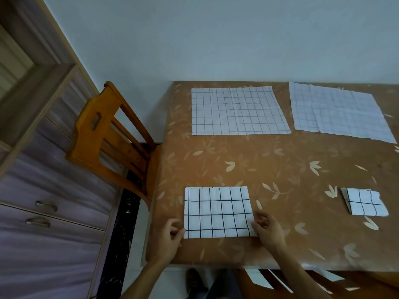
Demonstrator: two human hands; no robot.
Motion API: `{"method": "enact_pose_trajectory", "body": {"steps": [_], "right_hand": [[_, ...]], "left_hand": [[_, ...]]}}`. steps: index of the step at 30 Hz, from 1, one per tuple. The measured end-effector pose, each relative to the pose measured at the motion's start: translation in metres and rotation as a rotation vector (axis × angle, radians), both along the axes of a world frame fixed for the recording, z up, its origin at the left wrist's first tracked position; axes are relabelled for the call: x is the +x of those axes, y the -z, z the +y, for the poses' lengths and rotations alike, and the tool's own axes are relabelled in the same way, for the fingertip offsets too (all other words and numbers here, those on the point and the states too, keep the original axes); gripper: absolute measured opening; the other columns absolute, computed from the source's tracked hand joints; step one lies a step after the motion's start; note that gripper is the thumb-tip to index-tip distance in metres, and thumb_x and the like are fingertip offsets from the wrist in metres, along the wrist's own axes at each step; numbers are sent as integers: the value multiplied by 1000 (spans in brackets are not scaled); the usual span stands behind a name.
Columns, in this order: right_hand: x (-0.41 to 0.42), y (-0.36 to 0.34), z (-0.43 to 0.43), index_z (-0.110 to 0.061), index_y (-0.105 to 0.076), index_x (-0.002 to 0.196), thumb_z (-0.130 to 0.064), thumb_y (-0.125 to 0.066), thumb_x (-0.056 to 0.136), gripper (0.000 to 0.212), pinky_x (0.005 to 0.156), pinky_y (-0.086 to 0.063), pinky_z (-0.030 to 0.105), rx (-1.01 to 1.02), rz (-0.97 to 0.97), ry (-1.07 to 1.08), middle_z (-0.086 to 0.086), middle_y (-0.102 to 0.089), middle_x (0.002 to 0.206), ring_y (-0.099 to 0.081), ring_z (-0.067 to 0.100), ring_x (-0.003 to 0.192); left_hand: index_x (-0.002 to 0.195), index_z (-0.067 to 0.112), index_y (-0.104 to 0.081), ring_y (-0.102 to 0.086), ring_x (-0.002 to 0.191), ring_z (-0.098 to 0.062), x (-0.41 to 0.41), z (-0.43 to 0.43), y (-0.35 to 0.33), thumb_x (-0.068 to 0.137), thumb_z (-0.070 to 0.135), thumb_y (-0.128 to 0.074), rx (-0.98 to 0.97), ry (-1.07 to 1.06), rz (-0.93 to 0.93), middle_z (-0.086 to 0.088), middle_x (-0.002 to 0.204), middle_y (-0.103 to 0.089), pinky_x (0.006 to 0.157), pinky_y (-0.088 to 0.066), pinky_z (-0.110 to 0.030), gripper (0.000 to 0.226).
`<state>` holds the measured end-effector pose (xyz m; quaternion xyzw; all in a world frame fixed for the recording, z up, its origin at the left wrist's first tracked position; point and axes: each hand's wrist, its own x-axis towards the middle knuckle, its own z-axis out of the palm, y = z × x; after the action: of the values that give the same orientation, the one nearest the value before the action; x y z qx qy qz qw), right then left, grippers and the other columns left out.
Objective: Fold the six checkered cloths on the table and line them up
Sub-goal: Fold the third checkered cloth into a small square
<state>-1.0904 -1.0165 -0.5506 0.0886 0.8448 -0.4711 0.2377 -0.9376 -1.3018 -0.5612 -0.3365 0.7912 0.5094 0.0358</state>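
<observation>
The table [237, 165] is cut off at the right edge.

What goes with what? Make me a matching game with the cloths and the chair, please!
1. half-folded white cloth with bold dark grid
2. small folded checkered cloth
3. smooth unfolded checkered cloth
4. orange wooden chair

A. beside the brown leaf-patterned table, at its left edge
B. near right of the table
C. far side, spread flat
D. near corners pinched by left hand and right hand

Pairs: 1-D, 2-B, 3-C, 4-A

Brown leaf-patterned tabletop [280, 165], flat white checked cloth [237, 111] far left, another flat cloth [339, 111] far right, half-folded cloth [218, 212] near left, small folded cloth [364, 202] near right.
</observation>
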Motion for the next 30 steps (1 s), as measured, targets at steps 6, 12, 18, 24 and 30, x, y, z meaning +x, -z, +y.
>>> {"method": "enact_pose_trajectory", "body": {"steps": [6,12,18,24,30], "right_hand": [[2,-2,-3,-17,-55,126,-16,-68,90,38,61,-47,24,14,11,15,-3,-65,96,-63,10,85],[0,1,-5,-17,-56,125,-15,-68,89,38,63,-50,29,21,3,49,-1,-66,96,-64,12,86],[1,2,-6,-22,-55,122,-17,-69,88,37,68,-57,38,39,1,70,-3,-66,96,-66,16,86],[2,-4,-10,-19,-55,124,-17,-69,88,38,62,-50,28,80,9,59,-5,-65,95,-65,13,85],[5,-8,-14,-16,-54,125,-18,-66,90,37,71,-51,32,133,14,55,-6,-63,93,-63,17,89]], "left_hand": [[113,32,-58,-67,58,-8,0,-1,5,93,34,-65,-42,76,-5,4,84,-69,68,-57,-35,21],[116,27,-58,-67,62,-11,-4,1,0,93,30,-66,-9,68,22,0,81,-71,64,-54,-26,24],[117,19,-60,-64,57,-11,-2,3,-6,90,21,-72,75,-11,60,-4,77,-72,57,-53,-21,30],[109,34,-53,-61,56,-6,-3,1,-4,89,31,-70,-89,123,-40,1,67,-67,62,-55,-32,25],[113,30,-50,-54,64,-4,-13,15,-16,97,39,-55,-539,251,-147,7,81,-65,54,-37,-17,20]]}}
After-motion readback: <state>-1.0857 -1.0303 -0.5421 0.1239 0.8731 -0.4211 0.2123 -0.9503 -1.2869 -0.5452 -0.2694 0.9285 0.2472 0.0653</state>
